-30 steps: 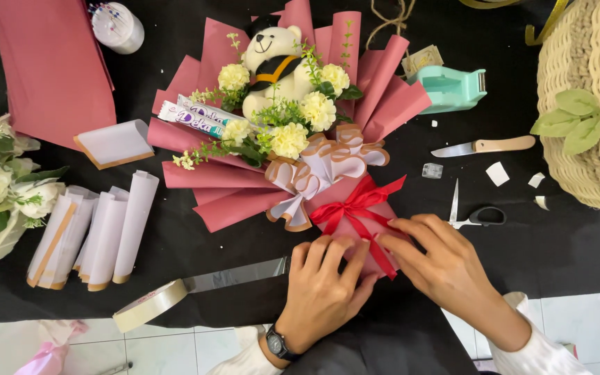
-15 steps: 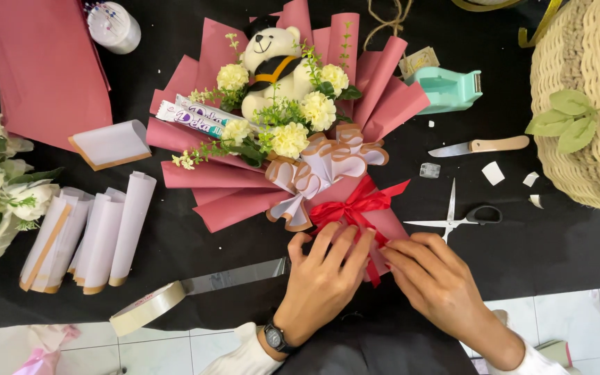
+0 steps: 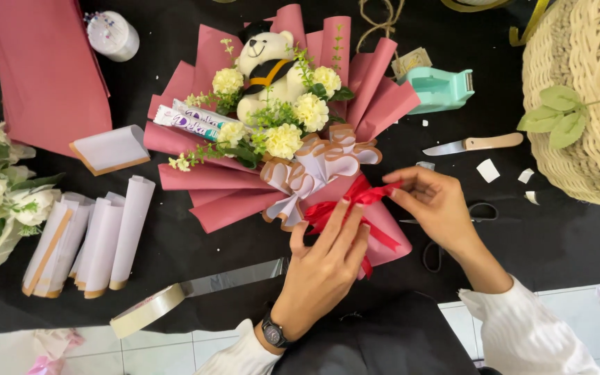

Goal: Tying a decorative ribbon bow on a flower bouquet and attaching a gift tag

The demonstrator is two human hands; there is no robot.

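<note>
At centre frame, the left hand (image 3: 324, 267) presses flat on the pink-wrapped bouquet (image 3: 279, 139) on the black table (image 3: 175, 243), while the right hand (image 3: 435, 201) pinches its red ribbon (image 3: 355, 205).

The left hand (image 3: 324, 267) presses on the red ribbon bow (image 3: 352, 208) at the pink-wrapped bouquet (image 3: 279, 132) (teddy bear inside), while the right hand (image 3: 435, 201) pinches a loop just right.

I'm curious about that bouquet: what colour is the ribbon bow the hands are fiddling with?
Red: the satin ribbon bow at the bouquet's base, seen in the head view.
</note>
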